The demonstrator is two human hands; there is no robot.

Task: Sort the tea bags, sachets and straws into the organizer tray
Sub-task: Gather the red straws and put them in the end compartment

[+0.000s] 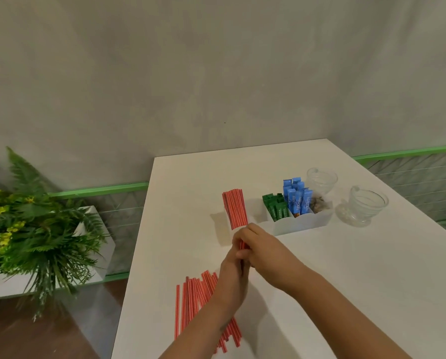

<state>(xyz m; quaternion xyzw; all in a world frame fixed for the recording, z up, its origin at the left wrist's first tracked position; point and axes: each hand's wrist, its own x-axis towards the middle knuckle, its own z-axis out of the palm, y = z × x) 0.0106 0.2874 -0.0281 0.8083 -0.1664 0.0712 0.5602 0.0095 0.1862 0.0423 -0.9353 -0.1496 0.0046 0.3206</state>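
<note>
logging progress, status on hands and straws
Both hands, left hand and right hand, grip a straw bundle at the tray. Loose straws left on table. Nothing in the way.

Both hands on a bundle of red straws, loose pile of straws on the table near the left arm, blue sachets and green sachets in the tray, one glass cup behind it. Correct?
Not quite: the head view shows two glass cups, one behind the tray and another to its right. The rest holds: left hand and right hand hold the bundle of red straws, the loose pile lies by the left arm, and blue sachets and green sachets stand in the tray.
</note>
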